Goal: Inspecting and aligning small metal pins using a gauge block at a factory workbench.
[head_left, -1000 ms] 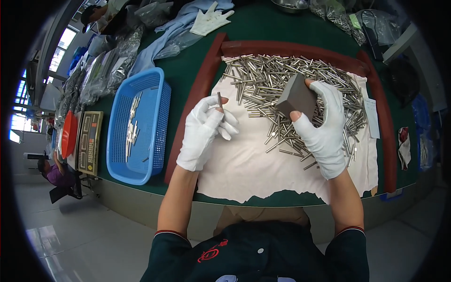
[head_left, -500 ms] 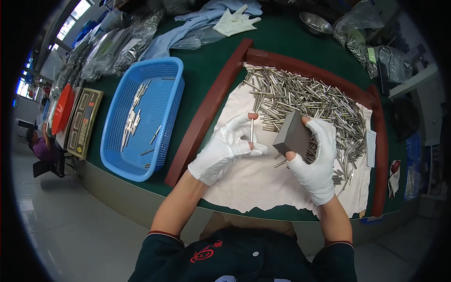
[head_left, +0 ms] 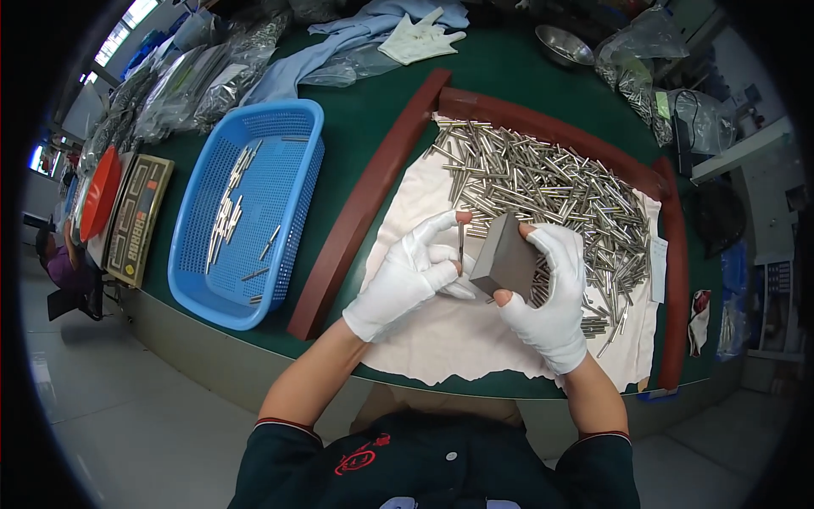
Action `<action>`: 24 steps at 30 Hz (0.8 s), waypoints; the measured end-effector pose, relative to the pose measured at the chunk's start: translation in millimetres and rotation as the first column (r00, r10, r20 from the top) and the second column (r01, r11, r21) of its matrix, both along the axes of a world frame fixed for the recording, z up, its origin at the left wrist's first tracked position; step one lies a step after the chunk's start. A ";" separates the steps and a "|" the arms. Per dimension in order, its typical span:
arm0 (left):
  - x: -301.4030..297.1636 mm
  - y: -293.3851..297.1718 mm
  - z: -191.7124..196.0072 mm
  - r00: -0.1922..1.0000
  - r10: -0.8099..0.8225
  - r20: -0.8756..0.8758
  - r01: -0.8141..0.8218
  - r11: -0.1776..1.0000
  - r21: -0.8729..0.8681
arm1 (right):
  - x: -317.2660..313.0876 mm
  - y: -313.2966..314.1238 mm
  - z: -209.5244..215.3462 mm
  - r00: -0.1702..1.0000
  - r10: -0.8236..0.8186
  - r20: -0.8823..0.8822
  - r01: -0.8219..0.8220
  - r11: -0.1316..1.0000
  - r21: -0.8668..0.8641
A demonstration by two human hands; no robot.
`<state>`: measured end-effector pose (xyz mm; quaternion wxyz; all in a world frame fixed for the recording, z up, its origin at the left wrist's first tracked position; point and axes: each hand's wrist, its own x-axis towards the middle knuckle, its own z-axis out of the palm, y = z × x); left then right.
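"On the green desk (head_left: 500, 81), in the head view, where was the pin (head_left: 461, 242)?"

"In the left hand (head_left: 398, 278), held near its two ends between a fingertip and the thumb, just beside the dark block (head_left: 506, 259). I couldn't tell whether the two touched."

"And the right hand (head_left: 551, 297)?"

"Its fingers were set wide around the block, gripping it over the pale cloth (head_left: 424, 346). A pile of loose pins (head_left: 543, 187) lay beyond, and more pins (head_left: 224, 222) sat in the blue basket (head_left: 270, 187) on the left."

"Which step was that?"

"Holding one pin up to the block, I judged."

"What did the next move call for?"

"A light, steady pinch on the left, I thought, the block kept still, and the pin lined up with its nearest face."
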<state>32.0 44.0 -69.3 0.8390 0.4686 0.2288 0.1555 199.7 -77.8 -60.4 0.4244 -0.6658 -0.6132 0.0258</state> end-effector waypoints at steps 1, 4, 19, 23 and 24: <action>1.2 -1.4 1.7 0.999 0.025 -0.026 -0.024 1.000 0.019 | -0.9 0.1 -0.8 1.000 0.008 -0.007 -0.008 1.000 0.000; 2.4 -5.5 4.9 0.998 0.052 -0.035 -0.049 0.996 0.081 | -1.2 1.0 -3.7 1.000 0.025 -0.012 -0.025 1.000 -0.004; 3.8 -12.0 -6.8 0.994 0.101 -0.030 -0.093 0.973 0.211 | -4.1 1.3 -5.2 0.998 0.054 -0.040 -0.056 0.997 -0.047; 1.6 -6.5 0.1 0.996 0.042 -0.076 -0.025 0.976 0.217 | -2.0 2.2 -7.5 0.992 0.055 -0.116 -0.061 0.997 -0.049; 3.0 -6.5 -2.3 0.996 0.047 -0.074 -0.034 0.984 0.176 | -2.0 2.6 -7.8 0.986 0.053 -0.156 -0.062 0.997 -0.051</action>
